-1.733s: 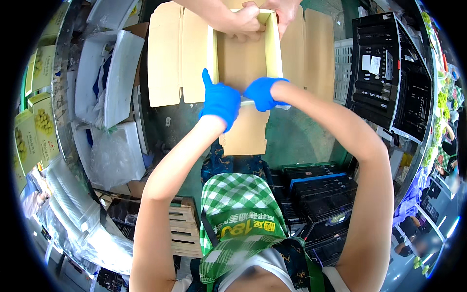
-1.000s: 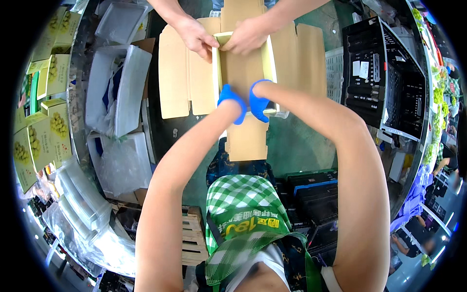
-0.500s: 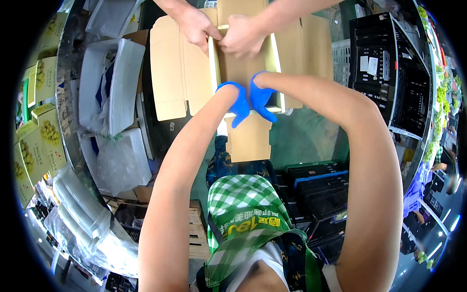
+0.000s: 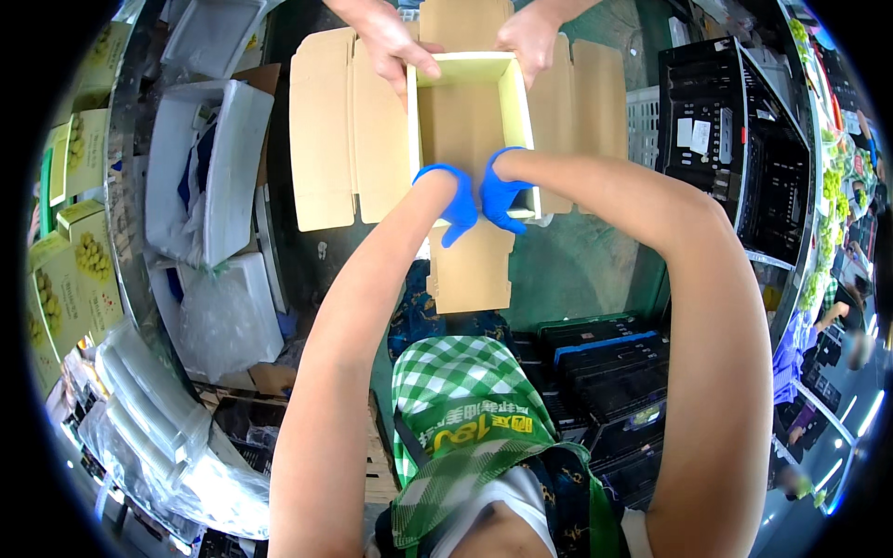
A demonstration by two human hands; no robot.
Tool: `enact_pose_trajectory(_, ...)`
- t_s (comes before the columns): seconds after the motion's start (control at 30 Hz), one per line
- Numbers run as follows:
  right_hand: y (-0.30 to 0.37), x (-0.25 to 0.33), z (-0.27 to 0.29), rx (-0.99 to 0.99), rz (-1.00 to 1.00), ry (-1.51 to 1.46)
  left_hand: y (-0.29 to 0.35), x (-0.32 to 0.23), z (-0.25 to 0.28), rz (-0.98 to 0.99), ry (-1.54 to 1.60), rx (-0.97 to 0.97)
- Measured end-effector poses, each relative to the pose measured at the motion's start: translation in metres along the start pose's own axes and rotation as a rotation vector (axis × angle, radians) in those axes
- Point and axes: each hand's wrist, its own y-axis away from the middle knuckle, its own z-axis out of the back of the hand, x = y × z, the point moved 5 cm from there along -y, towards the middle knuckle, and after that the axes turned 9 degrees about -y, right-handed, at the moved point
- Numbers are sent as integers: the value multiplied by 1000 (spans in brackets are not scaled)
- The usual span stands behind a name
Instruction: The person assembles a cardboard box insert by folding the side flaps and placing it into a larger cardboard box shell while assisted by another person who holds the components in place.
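Note:
An open-topped cardboard box (image 4: 460, 112), brown inside with pale yellow-green edges, stands in front of me with its flaps folded outward. My left hand (image 4: 456, 206), in a blue glove, is bent over the left part of its near wall. Close beside it, my right hand (image 4: 502, 197), also blue-gloved, grips the same wall near the right corner. Both reach in from above, and the wall hides part of their fingers. Across from me, a co-worker's bare hands (image 4: 395, 45) hold the far corners of the box.
White foam boxes (image 4: 228, 167) with plastic in them stand at the left, beside printed fruit cartons (image 4: 88, 251). Black crates (image 4: 698, 130) are stacked at the right, and more dark crates (image 4: 605, 372) sit low by my right arm. Wrapped plastic containers (image 4: 167, 418) lie lower left.
The co-worker's hands have moved apart, from together inside the far end of the box to its two far corners. My hands stay at the near wall, almost unmoved.

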Motion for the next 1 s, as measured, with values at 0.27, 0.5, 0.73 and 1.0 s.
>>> enact_pose_trajectory(0.27,-10,6,-6,101,95,114,-5,1,-4,5,70,-101)
enact_pose_trajectory(0.5,51,7,-54,-1386,432,117,28,-18,-49,260,-212,-1122)
enact_pose_trajectory(0.73,36,-17,-95,-1465,450,-68,20,-8,-87,119,56,-1421)
enact_pose_trajectory(1.0,33,2,-79,-1098,188,249,26,14,-118,286,696,-1567)
